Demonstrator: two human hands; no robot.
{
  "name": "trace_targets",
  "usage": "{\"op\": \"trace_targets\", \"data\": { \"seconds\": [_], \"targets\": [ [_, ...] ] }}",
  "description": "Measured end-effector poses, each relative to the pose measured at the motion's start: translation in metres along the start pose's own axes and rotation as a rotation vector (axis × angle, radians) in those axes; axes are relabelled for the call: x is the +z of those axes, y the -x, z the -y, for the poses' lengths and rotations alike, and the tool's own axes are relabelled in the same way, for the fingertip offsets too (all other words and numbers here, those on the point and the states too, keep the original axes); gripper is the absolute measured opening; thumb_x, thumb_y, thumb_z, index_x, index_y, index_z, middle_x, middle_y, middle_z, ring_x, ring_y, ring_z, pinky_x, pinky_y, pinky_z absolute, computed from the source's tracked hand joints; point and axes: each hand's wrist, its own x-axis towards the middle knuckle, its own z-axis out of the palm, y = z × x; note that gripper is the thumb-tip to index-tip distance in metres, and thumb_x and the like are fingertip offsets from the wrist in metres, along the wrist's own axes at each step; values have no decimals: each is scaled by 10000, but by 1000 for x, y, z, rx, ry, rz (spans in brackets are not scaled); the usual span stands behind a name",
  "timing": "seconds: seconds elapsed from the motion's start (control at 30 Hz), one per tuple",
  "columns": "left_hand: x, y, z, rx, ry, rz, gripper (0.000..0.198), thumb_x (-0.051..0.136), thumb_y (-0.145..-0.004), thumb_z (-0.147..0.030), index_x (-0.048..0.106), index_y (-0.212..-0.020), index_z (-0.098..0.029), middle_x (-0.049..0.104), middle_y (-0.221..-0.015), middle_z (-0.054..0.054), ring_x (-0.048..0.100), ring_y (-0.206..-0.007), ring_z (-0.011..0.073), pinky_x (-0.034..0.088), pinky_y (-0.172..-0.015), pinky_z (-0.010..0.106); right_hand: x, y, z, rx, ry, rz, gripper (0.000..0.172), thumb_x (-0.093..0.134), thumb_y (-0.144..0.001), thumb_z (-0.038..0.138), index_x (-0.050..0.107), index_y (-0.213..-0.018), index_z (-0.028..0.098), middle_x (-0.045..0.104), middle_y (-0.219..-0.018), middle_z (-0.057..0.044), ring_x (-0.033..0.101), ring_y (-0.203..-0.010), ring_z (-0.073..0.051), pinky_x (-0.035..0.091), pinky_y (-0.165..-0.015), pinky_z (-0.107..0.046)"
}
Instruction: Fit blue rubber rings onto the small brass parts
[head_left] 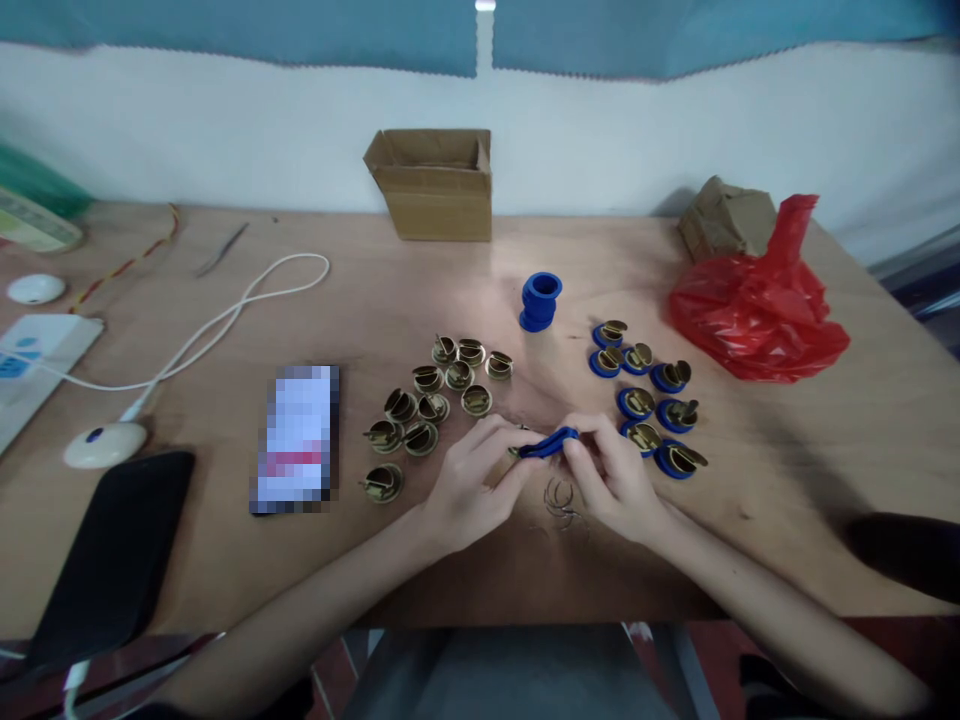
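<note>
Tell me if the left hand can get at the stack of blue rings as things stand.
Probably yes. The left hand pinches a blue ring with the right hand, but bare table lies between it and the stack of blue rings; the brass caps sit off to the side.

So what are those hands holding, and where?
A blue ring: the left hand pinches its left end, the right hand its right end.

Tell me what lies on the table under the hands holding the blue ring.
Between the left hand and right hand, which pinch the blue ring, a few thin wire rings lie on the wooden table. Whatever sits beneath the palms themselves is covered.
</note>
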Motion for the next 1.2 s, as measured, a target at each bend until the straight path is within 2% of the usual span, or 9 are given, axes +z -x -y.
{"op": "trace_targets", "data": {
  "seconds": [0.23,0.5,0.6,0.77,0.9,1.2],
  "targets": [
    [0,1,2,6,2,-2,175,669,-901,-97,667,-1055,-181,699,-882,37,670,-812,149,568,-736,271,2,3,-3,151,-147,28,104,452,-1043,273,537,-1016,219,563,-764,14,557,-612,-124,455,-544,-236],
    [1,-1,1,9,3,-23,155,647,-916,-114,667,-1040,-205,710,-861,23,671,-783,143,574,-712,269,1,-2,-2,251,-414,76,145,457,-1052,314,544,-1002,210,586,-724,20,597,-643,-129,510,-614,-244],
    [2,0,2,-1,4,-21,163,638,-914,-96,666,-1037,-199,704,-862,27,669,-782,144,570,-710,270,-1,-4,-3,226,-416,91,114,477,-1041,292,546,-1003,210,578,-731,24,590,-641,-120,503,-612,-232],
    [1,2,1,7,-17,-21,173,632,-916,-91,663,-1055,-190,692,-864,33,657,-792,148,563,-716,277,-6,-5,-5,103,-270,59,38,564,-978,238,576,-1005,214,573,-801,14,570,-690,-123,488,-642,-242],
    [1,4,0,29,-50,-26,183,637,-911,-86,658,-1070,-174,678,-864,41,644,-797,155,553,-717,288,-8,-8,-3,31,-211,71,80,619,-923,185,579,-988,209,598,-800,13,594,-691,-125,500,-635,-244],
    [0,5,2,110,-213,-15,169,642,-918,-115,639,-1076,-174,663,-866,43,629,-820,176,541,-737,314,-17,-13,-2,-38,-133,123,88,630,-907,166,614,-987,200,660,-866,-23,624,-731,-147,527,-662,-285]
  ]
}}
